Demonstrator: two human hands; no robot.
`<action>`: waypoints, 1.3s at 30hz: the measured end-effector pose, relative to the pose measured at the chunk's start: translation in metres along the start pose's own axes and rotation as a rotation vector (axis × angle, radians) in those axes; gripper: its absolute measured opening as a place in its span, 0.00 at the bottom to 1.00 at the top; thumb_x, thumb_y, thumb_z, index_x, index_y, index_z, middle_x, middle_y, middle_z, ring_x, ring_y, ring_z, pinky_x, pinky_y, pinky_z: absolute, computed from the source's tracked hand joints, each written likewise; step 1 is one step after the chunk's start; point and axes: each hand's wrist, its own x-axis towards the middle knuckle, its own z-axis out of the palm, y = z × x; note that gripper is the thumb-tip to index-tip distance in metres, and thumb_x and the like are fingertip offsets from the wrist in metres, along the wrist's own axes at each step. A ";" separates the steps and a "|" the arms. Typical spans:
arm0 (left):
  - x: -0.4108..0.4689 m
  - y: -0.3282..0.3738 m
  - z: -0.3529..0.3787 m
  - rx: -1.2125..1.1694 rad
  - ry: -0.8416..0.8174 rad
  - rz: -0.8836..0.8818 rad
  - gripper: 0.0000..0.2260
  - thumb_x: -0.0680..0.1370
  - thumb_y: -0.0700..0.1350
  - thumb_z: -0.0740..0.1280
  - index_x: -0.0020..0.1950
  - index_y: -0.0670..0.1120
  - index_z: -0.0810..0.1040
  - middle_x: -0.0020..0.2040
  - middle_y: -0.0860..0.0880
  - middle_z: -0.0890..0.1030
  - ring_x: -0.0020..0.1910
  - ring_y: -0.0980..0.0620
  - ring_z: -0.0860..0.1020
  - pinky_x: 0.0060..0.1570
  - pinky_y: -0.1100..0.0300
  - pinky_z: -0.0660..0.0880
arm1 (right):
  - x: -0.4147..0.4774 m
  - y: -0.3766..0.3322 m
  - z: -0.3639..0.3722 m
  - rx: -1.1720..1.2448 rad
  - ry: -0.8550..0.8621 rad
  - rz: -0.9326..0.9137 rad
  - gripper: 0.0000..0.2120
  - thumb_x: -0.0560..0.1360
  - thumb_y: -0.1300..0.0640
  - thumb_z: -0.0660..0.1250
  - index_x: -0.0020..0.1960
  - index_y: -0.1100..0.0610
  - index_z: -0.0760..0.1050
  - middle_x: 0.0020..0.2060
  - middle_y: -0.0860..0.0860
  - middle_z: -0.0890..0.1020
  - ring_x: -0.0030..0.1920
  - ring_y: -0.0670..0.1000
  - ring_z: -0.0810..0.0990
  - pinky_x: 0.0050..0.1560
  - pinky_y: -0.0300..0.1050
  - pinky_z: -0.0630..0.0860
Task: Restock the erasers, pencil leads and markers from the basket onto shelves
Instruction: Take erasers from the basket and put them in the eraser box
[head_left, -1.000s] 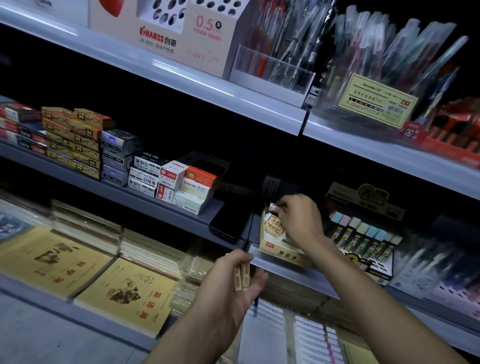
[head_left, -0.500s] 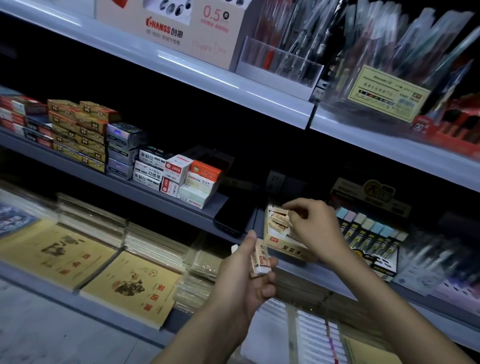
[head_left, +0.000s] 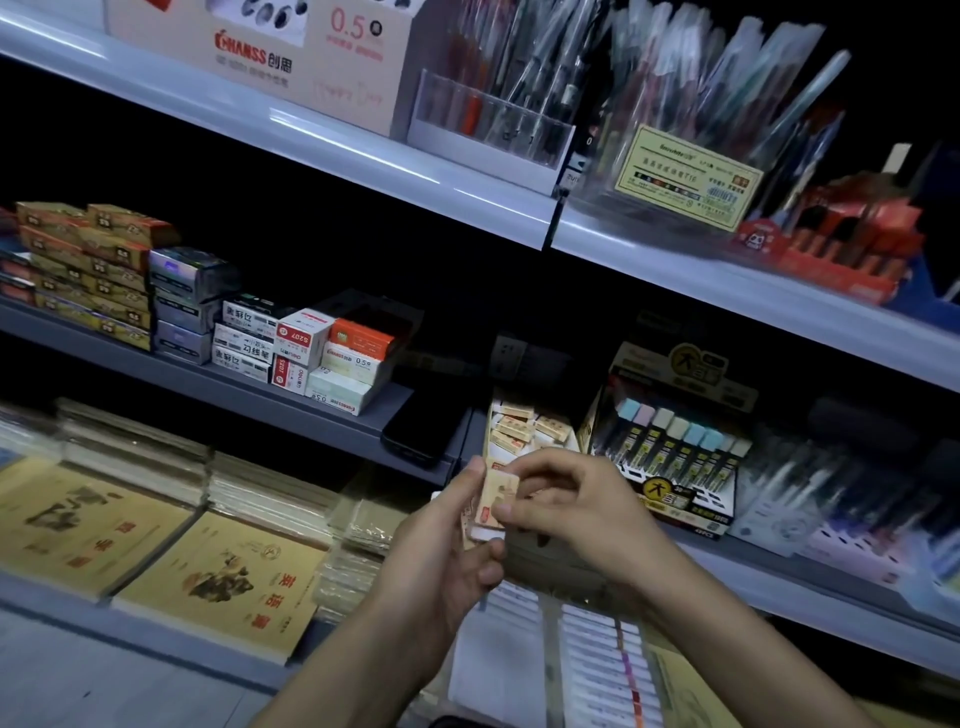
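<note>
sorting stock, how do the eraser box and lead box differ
The eraser box holds tan erasers lying jumbled; the lead box holds dark tubes with pastel caps standing in rows. The lead box has a tall header card; the eraser box shows none. Both sit side by side on one shelf.

Front wall of the open cardboard eraser box (head_left: 521, 419): hidden behind both hands. Just below the box, the small stack of tan paper-wrapped erasers (head_left: 494, 498) is partly covered by the left hand (head_left: 441, 551) and the right hand (head_left: 566, 509); their number cannot be told. Right of the box, the clear-sleeved pens (head_left: 857, 483) are blurred. Above-left of the box, the pink cardboard display carton (head_left: 291, 52) is cut by the top edge. Above-right, the yellow paper label (head_left: 685, 176) bears print too small to read.
</note>
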 end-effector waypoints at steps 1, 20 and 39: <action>0.001 0.000 0.000 -0.005 0.028 0.004 0.17 0.79 0.51 0.72 0.59 0.39 0.83 0.43 0.44 0.81 0.30 0.53 0.75 0.26 0.63 0.69 | 0.002 -0.001 -0.003 0.014 0.045 0.020 0.13 0.70 0.66 0.79 0.52 0.61 0.81 0.44 0.59 0.86 0.37 0.49 0.85 0.40 0.38 0.81; 0.009 0.006 -0.002 -0.009 0.162 0.061 0.12 0.83 0.38 0.65 0.65 0.35 0.74 0.45 0.38 0.82 0.30 0.50 0.78 0.26 0.61 0.71 | 0.132 0.031 -0.030 -1.079 0.312 0.137 0.02 0.77 0.61 0.70 0.47 0.58 0.80 0.47 0.57 0.81 0.45 0.58 0.81 0.42 0.51 0.80; -0.003 0.007 0.000 0.295 0.101 0.165 0.14 0.83 0.49 0.67 0.50 0.39 0.84 0.37 0.44 0.79 0.27 0.53 0.70 0.27 0.61 0.61 | 0.021 -0.021 -0.007 0.238 -0.217 0.305 0.11 0.74 0.61 0.75 0.55 0.63 0.85 0.47 0.58 0.87 0.44 0.51 0.83 0.37 0.38 0.79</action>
